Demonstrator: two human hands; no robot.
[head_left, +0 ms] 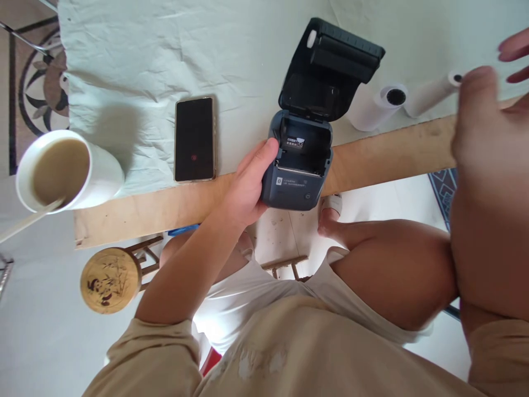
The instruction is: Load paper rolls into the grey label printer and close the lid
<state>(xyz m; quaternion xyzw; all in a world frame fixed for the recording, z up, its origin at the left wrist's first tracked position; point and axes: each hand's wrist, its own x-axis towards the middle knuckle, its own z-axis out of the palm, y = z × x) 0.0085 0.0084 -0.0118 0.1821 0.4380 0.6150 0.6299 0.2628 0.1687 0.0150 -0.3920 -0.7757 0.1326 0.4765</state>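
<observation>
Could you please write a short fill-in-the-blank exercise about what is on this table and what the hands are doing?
1. The left hand grips the side of the small printer, whose lid stands ____.
2. The phone lies flat with its screen ____.
3. Beyond the printer lie ____ paper rolls.
4. The right hand is raised and holds ____.

Missing words: open; dark; two; nothing
</observation>
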